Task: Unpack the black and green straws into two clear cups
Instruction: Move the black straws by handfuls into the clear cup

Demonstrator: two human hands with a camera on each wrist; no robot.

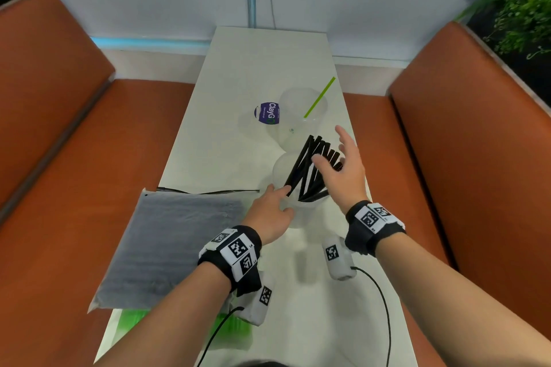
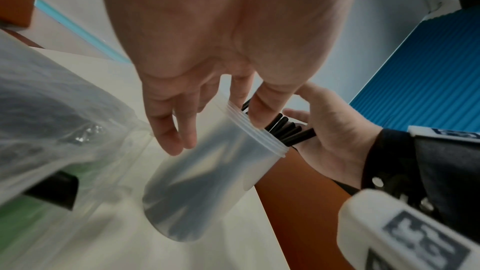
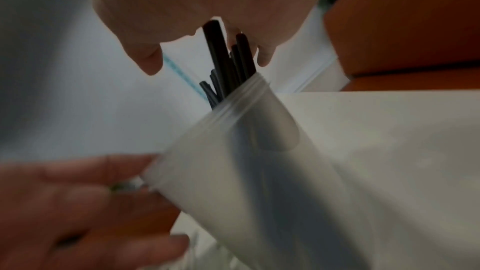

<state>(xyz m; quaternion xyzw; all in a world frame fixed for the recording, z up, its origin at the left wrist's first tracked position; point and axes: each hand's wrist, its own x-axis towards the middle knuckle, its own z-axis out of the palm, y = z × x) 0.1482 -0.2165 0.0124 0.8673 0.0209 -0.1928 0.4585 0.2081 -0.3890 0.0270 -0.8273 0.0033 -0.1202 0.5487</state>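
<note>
1. Risk, tipping: the near clear cup (image 1: 298,211) stands on the white table (image 1: 268,53) with a fan of black straws (image 1: 313,170) leaning up and to the right; a sideways nudge on their tops from the right hand (image 1: 343,170) would likely lever the light cup over and scatter them
2. Risk, spillage: the straws splay loosely rather than standing bunched, so one could probably slip over the rim if the cup is jostled
3. Risk, mixing: the far clear cup (image 1: 301,116) holds a single green straw (image 1: 319,97) and stands close behind the near one; a knock to either could send straws of the wrong colour across
4. Left hand (image 1: 271,214): fingers extended and relaxed, fingertips (image 2: 168,140) lying against the cup wall and rim, steadying but not wrapped round it
5. Right hand: spread wide, fingers straight, palm over the straw tops; it grasps nothing, and whether it touches the straws cannot be told
6. Appearance of the straws: black ones matte, straight, uniform in length, lower ends gathered in the cup base, showing dimly through its frosted-looking wall; the green one thin, bright, tilted to the right
7. Packaging: a grey-looking plastic bag (image 1: 173,247) lies flat to the left, with a green pack (image 1: 134,322) at the near table edge, partly hidden by the left forearm
</note>
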